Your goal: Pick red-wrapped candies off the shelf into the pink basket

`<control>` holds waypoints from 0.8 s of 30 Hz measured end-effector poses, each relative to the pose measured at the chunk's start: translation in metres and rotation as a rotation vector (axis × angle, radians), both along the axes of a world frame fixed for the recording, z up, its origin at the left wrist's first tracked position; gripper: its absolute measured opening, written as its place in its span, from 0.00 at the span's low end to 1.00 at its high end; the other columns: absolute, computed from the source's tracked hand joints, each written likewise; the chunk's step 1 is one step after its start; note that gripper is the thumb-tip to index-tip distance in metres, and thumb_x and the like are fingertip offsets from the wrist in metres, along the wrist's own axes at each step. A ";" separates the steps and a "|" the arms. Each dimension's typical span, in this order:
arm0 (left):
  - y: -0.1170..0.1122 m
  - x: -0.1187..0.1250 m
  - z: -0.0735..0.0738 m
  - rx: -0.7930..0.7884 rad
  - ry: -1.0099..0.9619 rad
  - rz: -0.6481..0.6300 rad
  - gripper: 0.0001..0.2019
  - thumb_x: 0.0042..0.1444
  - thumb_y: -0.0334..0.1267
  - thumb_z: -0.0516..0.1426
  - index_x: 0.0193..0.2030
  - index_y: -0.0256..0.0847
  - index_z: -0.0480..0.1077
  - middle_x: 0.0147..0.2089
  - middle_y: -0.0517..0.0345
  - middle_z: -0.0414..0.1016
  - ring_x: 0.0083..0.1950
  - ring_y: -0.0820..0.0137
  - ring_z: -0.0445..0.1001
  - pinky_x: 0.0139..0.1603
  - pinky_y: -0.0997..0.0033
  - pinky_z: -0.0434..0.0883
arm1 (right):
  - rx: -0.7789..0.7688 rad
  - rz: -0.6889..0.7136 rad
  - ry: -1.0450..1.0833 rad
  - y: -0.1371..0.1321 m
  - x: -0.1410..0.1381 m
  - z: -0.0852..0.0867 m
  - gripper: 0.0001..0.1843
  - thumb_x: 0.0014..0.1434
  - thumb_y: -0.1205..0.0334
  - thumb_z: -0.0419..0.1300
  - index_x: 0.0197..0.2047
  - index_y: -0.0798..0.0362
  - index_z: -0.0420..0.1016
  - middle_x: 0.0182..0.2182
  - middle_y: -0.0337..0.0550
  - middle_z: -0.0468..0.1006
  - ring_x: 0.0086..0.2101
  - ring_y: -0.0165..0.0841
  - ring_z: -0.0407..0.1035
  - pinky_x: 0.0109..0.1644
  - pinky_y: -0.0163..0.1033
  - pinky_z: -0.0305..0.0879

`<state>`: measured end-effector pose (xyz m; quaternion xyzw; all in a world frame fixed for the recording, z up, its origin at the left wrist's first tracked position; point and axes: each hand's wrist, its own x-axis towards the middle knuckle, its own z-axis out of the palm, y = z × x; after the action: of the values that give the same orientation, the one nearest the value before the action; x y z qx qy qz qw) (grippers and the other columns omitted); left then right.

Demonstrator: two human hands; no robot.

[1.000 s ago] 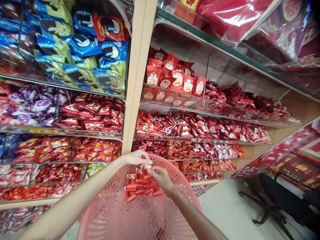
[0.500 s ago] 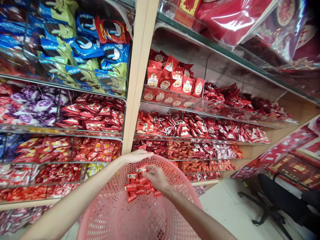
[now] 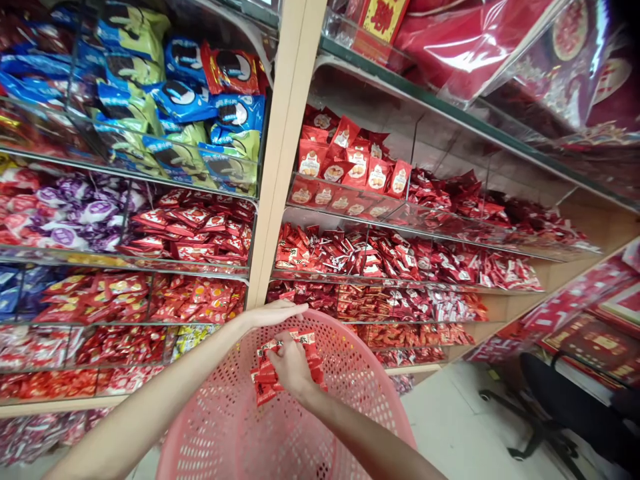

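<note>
A pink perforated plastic basket (image 3: 200,433) stands in front of me, its open top facing up. At its far rim is my left hand (image 3: 275,313), closed over the edge, with the fingertips partly hidden. Inside the basket, near the far wall, lies a small pile of red candy packets (image 3: 265,393) with black lettering on pale patches. My right hand (image 3: 291,368) reaches over this pile with curled fingers and thumb, closed on a red packet; the hand itself covers much of the grip. More packets show just beyond and beside the knuckles.
Shelves behind the basket hold red packets (image 3: 350,250), blue and green packs (image 3: 183,100) and purple-white sweets (image 3: 65,203). A wooden upright (image 3: 280,153) divides them. At lower right, a black wheeled chair (image 3: 575,407) stands on the tiled floor (image 3: 450,427).
My right hand has moved left over the packets, its fingers curled in more. My left hand stays at the rim. The view has shifted slightly.
</note>
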<state>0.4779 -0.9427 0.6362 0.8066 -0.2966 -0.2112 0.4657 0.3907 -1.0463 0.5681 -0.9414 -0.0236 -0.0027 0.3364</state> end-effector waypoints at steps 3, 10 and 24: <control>0.000 -0.001 0.001 -0.004 0.029 0.009 0.28 0.55 0.61 0.44 0.35 0.41 0.76 0.44 0.55 0.75 0.51 0.64 0.68 0.55 0.70 0.58 | -0.208 0.049 -0.001 0.001 -0.004 0.006 0.15 0.57 0.61 0.54 0.48 0.53 0.68 0.30 0.46 0.77 0.34 0.38 0.72 0.34 0.37 0.61; 0.001 -0.003 0.003 -0.022 0.037 0.020 0.29 0.56 0.61 0.43 0.32 0.43 0.76 0.44 0.57 0.75 0.52 0.64 0.67 0.57 0.68 0.56 | -0.541 0.180 -0.002 0.006 -0.013 0.021 0.16 0.64 0.59 0.45 0.48 0.57 0.67 0.32 0.56 0.79 0.34 0.44 0.75 0.34 0.42 0.66; 0.001 -0.005 0.006 -0.044 0.057 0.014 0.29 0.56 0.61 0.43 0.33 0.40 0.76 0.44 0.55 0.76 0.51 0.63 0.69 0.60 0.65 0.55 | -0.749 0.390 -0.110 0.004 -0.016 0.006 0.14 0.58 0.70 0.53 0.48 0.59 0.68 0.31 0.52 0.78 0.32 0.41 0.75 0.31 0.42 0.70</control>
<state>0.4725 -0.9420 0.6417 0.7918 -0.2824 -0.2241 0.4931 0.3745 -1.0423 0.5737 -0.9749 -0.2185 0.0197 -0.0365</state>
